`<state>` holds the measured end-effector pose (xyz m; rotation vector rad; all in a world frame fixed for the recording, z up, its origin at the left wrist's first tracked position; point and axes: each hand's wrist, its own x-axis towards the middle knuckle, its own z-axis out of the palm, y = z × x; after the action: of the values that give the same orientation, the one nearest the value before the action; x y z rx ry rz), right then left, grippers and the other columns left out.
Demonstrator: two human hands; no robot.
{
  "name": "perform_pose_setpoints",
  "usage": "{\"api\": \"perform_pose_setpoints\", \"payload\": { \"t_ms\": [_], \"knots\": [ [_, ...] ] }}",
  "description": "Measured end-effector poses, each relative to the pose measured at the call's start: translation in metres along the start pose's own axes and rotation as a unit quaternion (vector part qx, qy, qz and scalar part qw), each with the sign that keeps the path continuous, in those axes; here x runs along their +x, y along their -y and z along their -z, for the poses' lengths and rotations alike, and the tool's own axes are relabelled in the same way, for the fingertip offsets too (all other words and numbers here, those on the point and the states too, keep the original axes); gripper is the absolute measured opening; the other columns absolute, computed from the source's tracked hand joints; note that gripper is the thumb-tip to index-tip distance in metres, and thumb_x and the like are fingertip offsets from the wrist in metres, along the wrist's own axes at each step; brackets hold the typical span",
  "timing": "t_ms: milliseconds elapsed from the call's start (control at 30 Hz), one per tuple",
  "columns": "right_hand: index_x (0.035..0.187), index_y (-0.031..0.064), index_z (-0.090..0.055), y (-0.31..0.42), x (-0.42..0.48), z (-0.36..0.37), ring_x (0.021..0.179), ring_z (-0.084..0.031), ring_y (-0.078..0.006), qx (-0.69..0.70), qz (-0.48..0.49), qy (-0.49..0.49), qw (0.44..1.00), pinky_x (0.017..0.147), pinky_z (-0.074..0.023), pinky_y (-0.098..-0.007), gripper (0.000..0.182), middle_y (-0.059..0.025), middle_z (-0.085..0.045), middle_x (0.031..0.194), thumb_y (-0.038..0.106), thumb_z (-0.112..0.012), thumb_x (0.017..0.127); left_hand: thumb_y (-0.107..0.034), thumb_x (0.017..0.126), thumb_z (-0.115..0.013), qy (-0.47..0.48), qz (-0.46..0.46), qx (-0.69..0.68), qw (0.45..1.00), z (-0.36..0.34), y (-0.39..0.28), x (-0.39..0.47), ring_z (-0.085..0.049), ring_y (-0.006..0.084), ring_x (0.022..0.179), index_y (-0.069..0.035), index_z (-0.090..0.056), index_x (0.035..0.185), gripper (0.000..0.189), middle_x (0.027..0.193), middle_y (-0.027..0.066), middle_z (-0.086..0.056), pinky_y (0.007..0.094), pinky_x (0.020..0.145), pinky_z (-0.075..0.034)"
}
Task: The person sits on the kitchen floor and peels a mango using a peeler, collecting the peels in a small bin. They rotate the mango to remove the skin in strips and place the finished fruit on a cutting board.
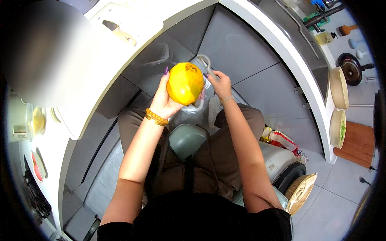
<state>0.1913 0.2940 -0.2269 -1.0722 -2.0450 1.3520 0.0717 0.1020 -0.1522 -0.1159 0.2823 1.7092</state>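
Observation:
A large round yellow fruit [184,86], smooth in places with a brown, rough patch near its top, rests in my left hand [164,99]. My right hand [221,86] grips a grey-handled peeler [206,61] just right of the fruit, and the two are apart. Beneath the fruit is a bin with a clear plastic liner [193,107], mostly hidden by the fruit and my left hand. A knife [119,32] with a pale handle lies on a white cutting board [144,18] on the counter at the upper left.
A white counter [99,93] curves round on the left. On the right counter stand a sink [289,36], a cream bowl [339,87] and another bowl with greens [334,129]. A grey bin [277,156], food packets [282,140] and a basket [301,192] are at my right.

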Motion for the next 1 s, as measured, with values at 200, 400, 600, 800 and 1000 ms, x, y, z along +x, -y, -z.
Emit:
{"api": "perform_pose_setpoints", "payload": {
  "t_ms": [200,400,600,800,1000],
  "knots": [
    [0.106,-0.0012,-0.057,0.089,-0.076,0.049,0.082,-0.061,-0.0133,0.173,0.111,-0.027,0.978,0.070,-0.0457,-0.0258,0.024,-0.0073,-0.064,0.082,0.005,-0.062,0.083,-0.053,0.081,-0.062,0.052,0.065,-0.184,0.979,-0.015,-0.002,-0.004,-0.034,0.0402,0.131,-0.010,-0.033,0.141,0.079,0.144,0.0219,-0.032,0.0554,0.100,-0.039],
    [0.097,0.0025,-0.062,0.147,-0.120,0.093,0.066,-0.060,-0.0222,-0.079,0.449,0.042,0.889,0.058,-0.0421,-0.0308,0.033,-0.0094,-0.064,0.080,0.003,-0.071,0.065,-0.053,0.082,-0.056,0.103,0.056,-0.178,0.977,-0.046,0.012,-0.009,-0.037,0.0399,0.130,-0.011,-0.036,0.139,0.074,0.141,0.0213,-0.036,0.0539,0.097,-0.041],
    [0.098,0.0054,-0.067,0.168,-0.131,0.104,0.059,-0.056,-0.0220,-0.139,0.470,0.031,0.871,0.055,-0.0396,-0.0313,0.036,-0.0065,-0.062,0.075,0.007,-0.072,0.062,-0.052,0.084,-0.053,0.131,0.043,-0.100,0.985,-0.079,0.024,-0.026,-0.037,0.0408,0.129,-0.012,-0.037,0.138,0.069,0.139,0.0210,-0.038,0.0543,0.096,-0.041],
    [0.095,0.0063,-0.068,0.175,-0.131,0.110,0.053,-0.050,-0.0213,-0.162,0.468,0.028,0.868,0.052,-0.0357,-0.0314,0.033,-0.0051,-0.060,0.071,0.009,-0.072,0.063,-0.051,0.085,-0.051,0.123,0.033,-0.065,0.990,-0.087,0.020,-0.032,-0.042,0.0405,0.126,-0.009,-0.038,0.137,0.068,0.137,0.0212,-0.041,0.0546,0.097,-0.041],
    [0.094,0.0064,-0.068,0.183,-0.129,0.106,0.052,-0.049,-0.0211,-0.184,0.457,0.019,0.870,0.050,-0.0334,-0.0318,0.029,-0.0046,-0.057,0.068,0.010,-0.071,0.065,-0.052,0.083,-0.053,0.068,0.012,-0.012,0.998,-0.077,0.024,-0.028,-0.036,0.0441,0.128,-0.008,-0.035,0.141,0.075,0.142,0.0262,-0.033,0.0536,0.099,-0.040]
  ]
}}
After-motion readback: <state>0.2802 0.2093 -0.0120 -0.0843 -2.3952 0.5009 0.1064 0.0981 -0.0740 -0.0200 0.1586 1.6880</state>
